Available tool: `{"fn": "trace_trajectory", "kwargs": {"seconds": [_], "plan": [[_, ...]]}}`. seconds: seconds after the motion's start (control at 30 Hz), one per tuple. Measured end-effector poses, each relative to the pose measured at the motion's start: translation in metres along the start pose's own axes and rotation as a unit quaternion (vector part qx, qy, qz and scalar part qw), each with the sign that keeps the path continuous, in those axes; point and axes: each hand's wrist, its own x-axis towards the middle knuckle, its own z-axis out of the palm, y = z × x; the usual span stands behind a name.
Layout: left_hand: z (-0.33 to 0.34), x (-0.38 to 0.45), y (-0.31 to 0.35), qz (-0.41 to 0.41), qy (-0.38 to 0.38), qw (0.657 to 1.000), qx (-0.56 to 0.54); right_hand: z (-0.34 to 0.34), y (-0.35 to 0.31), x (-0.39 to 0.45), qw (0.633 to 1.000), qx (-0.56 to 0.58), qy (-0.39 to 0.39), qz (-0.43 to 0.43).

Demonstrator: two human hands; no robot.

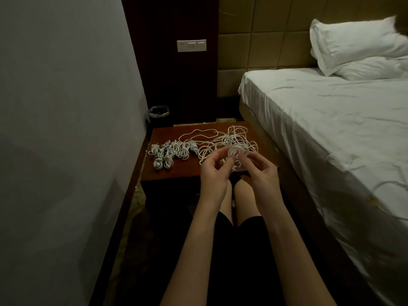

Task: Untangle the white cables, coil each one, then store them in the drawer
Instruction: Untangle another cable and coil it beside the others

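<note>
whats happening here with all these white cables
A person sitting at a low wooden bedside table is sorting white cables. Both hands are raised over its near edge: the left hand and right hand together hold a small coil that looks nearly wound. A batch of finished coils lies on the left of the tabletop, while a loose tangle still sits on the right, beside the bed. No drawer is visibly open, so nothing appears stored yet.

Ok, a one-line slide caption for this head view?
Both hands, left hand and right hand, wind a white cable coil over the nightstand, between finished coils and tangled cables.
</note>
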Motion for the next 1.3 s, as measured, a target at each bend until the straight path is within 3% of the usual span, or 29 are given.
{"fn": "trace_trajectory", "kwargs": {"seconds": [0.4, 0.53, 0.67, 0.93, 1.17, 1.3], "plan": [[0.009, -0.008, -0.002, 0.032, -0.044, 0.997, 0.047, 0.001, 0.003, 0.002, 0.996, -0.018, 0.077, -0.029], [0.007, -0.003, 0.001, -0.064, -0.050, 0.994, -0.072, -0.011, -0.001, 0.003, 1.000, -0.006, 0.012, -0.002], [-0.003, 0.000, 0.002, -0.167, -0.095, 0.963, -0.189, -0.014, -0.005, 0.002, 0.999, -0.020, -0.029, 0.021], [-0.012, -0.001, 0.007, -0.233, -0.120, 0.949, -0.178, -0.015, -0.010, 0.001, 0.994, -0.045, -0.059, 0.086], [-0.004, -0.003, 0.004, -0.237, -0.077, 0.963, -0.103, -0.015, -0.011, -0.002, 0.993, -0.041, -0.056, 0.101], [0.001, -0.003, 0.006, -0.213, -0.003, 0.970, -0.115, -0.013, -0.011, -0.003, 0.992, -0.034, -0.071, 0.094]]}}
